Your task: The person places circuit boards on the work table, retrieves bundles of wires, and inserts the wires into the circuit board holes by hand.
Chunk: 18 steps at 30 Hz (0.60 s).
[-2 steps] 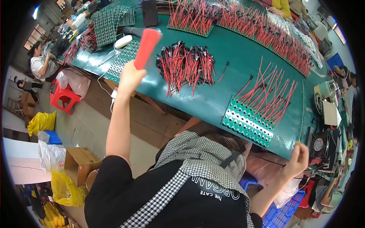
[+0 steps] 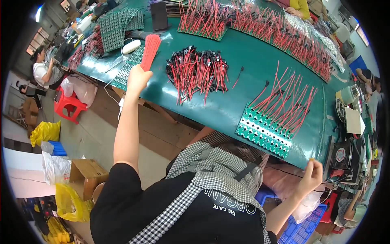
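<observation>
A bundle of red wires (image 2: pixel 151 51) stands upright in my left hand (image 2: pixel 138 80), whose fingers are wrapped round its lower end. Off the table's right front edge, my right hand (image 2: pixel 311 179) is closed in a pinch. A tiny yellowish bit shows at its fingertips, too small to name. Nearest to that hand lies a green circuit board panel (image 2: pixel 264 132), with red wires (image 2: pixel 294 99) rising from its far side. Between my hands is a pile of red wires with black connectors (image 2: pixel 197 73). One loose wire (image 2: pixel 238 77) lies apart, right of the pile.
Wired board panels (image 2: pixel 280 38) line the green table's (image 2: pixel 252 61) far side. A phone (image 2: pixel 159 16), a white mouse-shaped device (image 2: pixel 131 46) and bare boards (image 2: pixel 129 67) lie at left. A small fan (image 2: pixel 341 154) stands at right. Other people sit nearby.
My left hand has shifted slightly left, and the wire bundle has dropped a little and looks sharper. My right hand has moved a little left.
</observation>
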Tool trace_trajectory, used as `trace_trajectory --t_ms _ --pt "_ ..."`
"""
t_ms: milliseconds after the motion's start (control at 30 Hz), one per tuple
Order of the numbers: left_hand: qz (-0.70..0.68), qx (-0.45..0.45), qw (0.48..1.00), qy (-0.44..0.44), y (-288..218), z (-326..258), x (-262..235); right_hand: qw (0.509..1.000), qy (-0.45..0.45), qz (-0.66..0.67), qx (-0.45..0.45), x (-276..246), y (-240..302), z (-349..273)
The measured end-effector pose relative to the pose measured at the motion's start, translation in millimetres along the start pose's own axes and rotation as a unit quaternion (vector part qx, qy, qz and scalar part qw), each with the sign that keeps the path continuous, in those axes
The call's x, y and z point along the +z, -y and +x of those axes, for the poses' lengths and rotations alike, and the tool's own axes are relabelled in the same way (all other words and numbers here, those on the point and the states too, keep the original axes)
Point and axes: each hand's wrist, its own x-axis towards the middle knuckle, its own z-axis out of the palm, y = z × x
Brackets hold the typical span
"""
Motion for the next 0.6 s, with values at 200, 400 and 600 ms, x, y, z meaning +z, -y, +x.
trace_trajectory --t_ms 200,400,600 --pt "0.140 0.103 0.985 0.010 3 24 38 0.952 0.076 -0.005 0.298 -44 -13 -90" --pt "0.374 0.111 0.919 -0.048 18 32 42 0.811 0.070 0.059 0.579 -85 -131 -225" --pt "0.447 0.123 0.876 -0.133 -18 17 76 0.676 -0.136 0.036 0.724 -223 -180 -342"
